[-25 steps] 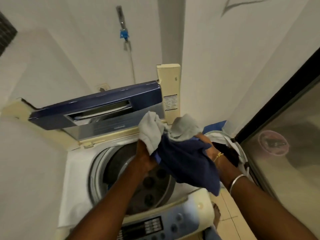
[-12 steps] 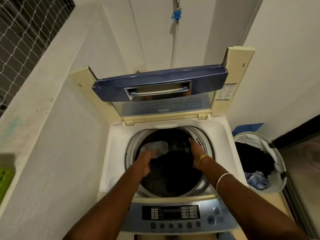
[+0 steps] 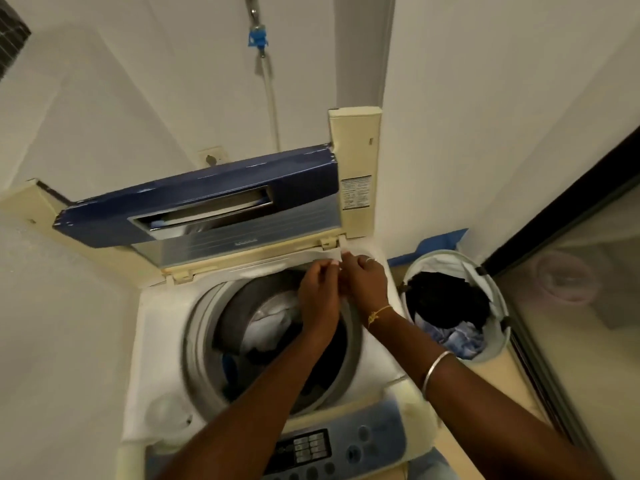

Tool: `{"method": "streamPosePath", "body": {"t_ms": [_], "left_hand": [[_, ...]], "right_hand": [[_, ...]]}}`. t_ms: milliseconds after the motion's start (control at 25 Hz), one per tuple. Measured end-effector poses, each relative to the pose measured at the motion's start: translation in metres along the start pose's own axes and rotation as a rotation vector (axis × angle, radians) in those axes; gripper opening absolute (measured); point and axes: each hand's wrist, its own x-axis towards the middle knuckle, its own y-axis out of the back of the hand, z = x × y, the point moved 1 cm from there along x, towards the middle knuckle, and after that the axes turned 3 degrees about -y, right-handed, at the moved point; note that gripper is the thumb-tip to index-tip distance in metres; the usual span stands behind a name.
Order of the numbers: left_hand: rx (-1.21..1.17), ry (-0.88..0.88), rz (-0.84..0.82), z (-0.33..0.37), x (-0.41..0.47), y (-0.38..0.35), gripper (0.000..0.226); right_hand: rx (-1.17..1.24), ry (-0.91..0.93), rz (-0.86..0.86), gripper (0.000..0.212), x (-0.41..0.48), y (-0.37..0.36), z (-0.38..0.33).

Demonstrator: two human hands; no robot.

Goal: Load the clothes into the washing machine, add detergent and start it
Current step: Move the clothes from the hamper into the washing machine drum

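Observation:
The top-loading washing machine (image 3: 162, 327) stands with its blue lid (image 3: 207, 202) raised. White (image 3: 273, 317) and dark clothes (image 3: 329, 358) lie inside the drum. Both hands are at the back right of the drum's rim. My left hand (image 3: 318, 292) and my right hand (image 3: 367, 282) pinch a small white flap (image 3: 337, 255) there, fingertips together. What the flap belongs to is hard to tell. The control panel (image 3: 346, 445) runs along the machine's near edge, between my forearms. No detergent container is in view.
A round white laundry basket (image 3: 498, 306) with dark and light-blue clothes stands on the floor right of the machine. A dark-framed glass door (image 3: 571, 271) is further right. A tap with a hose (image 3: 258, 32) and a socket (image 3: 211, 157) are on the back wall. Walls close in left.
Both hands carried grey and navy clothes over the drum, put them inside, then came up out of the drum to the back right rim, where they now pinch the white flap.

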Motion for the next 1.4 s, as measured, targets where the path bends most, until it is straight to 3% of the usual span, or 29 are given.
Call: {"method": "streamPosePath", "body": {"t_ms": [120,240,520,640,760,840,1000,1080,1160,1280,1360,1400], "left_hand": [[-0.003,-0.105,-0.061,0.033,-0.003,-0.070,0.017],[0.007,-0.097,-0.164,0.045,0.001,-0.137,0.019],[-0.026,0.239,-0.308,-0.013,0.038,-0.282,0.022],[-0.011,0.369,-0.310,-0.061,0.061,-0.331,0.019],[-0.034,0.569,-0.265,-0.122,0.083,-0.364,0.022],[-0.072,0.693,-0.212,-0.164,0.095,-0.378,0.025],[-0.099,0.788,-0.124,-0.225,0.105,-0.390,0.025],[-0.073,0.804,-0.099,-0.247,0.107,-0.392,0.022],[-0.033,0.809,-0.066,-0.265,0.108,-0.391,0.014],[0.026,0.788,-0.055,-0.283,0.102,-0.389,0.010],[0.108,0.746,-0.105,-0.281,0.094,-0.385,0.007],[0.171,0.722,-0.157,-0.278,0.090,-0.382,0.018]], "right_hand": [[-0.073,0.115,0.167,0.037,0.018,0.057,-0.023],[-0.086,0.128,0.302,0.043,0.057,0.119,-0.022],[-0.152,0.002,0.482,0.035,0.167,0.242,0.045],[-0.303,-0.076,0.480,0.030,0.218,0.279,0.097],[-0.552,-0.152,0.374,0.028,0.265,0.303,0.163],[-0.719,-0.193,0.264,0.044,0.295,0.313,0.208],[-1.057,-0.377,0.010,0.114,0.342,0.310,0.275],[-1.099,-0.416,-0.027,0.129,0.361,0.306,0.301],[-1.157,-0.429,-0.088,0.116,0.376,0.306,0.320],[-1.274,-0.308,-0.182,0.050,0.387,0.317,0.331],[-1.226,-0.250,-0.174,0.026,0.382,0.328,0.317],[-1.169,-0.255,-0.173,0.020,0.377,0.335,0.304]]}}
